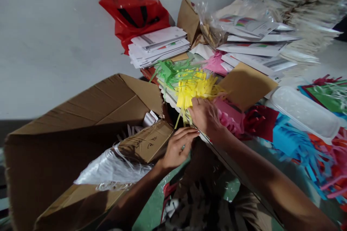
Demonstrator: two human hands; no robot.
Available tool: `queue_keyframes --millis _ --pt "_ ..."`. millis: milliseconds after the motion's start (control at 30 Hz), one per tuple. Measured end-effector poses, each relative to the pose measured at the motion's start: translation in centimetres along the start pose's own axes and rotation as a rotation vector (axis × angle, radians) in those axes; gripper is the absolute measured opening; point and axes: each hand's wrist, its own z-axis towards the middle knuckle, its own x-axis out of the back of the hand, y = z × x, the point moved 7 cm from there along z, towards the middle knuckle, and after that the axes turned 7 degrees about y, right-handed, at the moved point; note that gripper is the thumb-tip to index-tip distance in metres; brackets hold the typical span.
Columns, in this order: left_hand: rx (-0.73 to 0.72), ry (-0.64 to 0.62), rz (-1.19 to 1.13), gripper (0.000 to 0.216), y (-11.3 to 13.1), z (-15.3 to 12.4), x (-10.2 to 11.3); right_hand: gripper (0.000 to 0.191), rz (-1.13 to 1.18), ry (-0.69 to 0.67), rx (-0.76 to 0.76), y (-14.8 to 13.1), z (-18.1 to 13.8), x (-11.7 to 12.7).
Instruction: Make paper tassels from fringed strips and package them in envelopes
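My right hand point(205, 115) is at the near edge of a pile of yellow fringed strips point(196, 86), its fingers curled onto the strips' ends. My left hand point(180, 147) is just below and to the left, at the table's edge, with its fingers stretched out and nothing visible in it. Green fringed strips point(169, 72) lie against the far left of the yellow ones. Beside my right wrist are pink fringed strips point(230, 115). The fingertips of my right hand are partly hidden among the strips.
A large open cardboard box point(73, 112) stands at the left, with a bundle of white plastic strands point(112, 166) over its flap. Behind are stacked white envelopes point(159, 45), a red bag point(138, 18) and a brown envelope point(246, 85). At the right are blue fringes point(295, 140) and a clear plastic tray point(305, 112).
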Motion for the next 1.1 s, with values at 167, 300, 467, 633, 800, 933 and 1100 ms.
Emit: queue_keyframes --millis 167,300,467,633,800,933,1100 --pt "0.481 0.365 -0.059 0.022 -5.3 0.5 4.1 0.021 -0.102 0.004 0.063 -1.1 0.4 -0.6" --pt "0.556 0.500 -0.188 0.034 -8.5 3.1 5.4 0.020 -0.162 0.066 0.125 -1.7 0.3 -0.7" --pt "0.622 0.435 -0.295 0.040 -10.8 6.6 4.6 0.031 -0.110 0.061 0.276 -3.2 0.3 -1.1" --pt "0.651 0.398 -0.384 0.029 -10.6 7.6 4.1 0.023 -0.115 0.051 0.271 -2.8 0.7 -1.2" --pt "0.642 0.416 -0.434 0.023 -9.7 8.2 4.9 0.031 -0.164 0.101 0.117 -0.9 1.2 0.2" --pt "0.650 0.407 -0.476 0.023 -9.0 8.8 5.2 0.022 -0.144 0.160 0.195 -1.9 1.2 0.6" --pt "0.692 0.378 -0.517 0.024 -8.3 9.3 5.2 0.021 -0.123 0.167 0.208 -2.7 1.0 0.3"
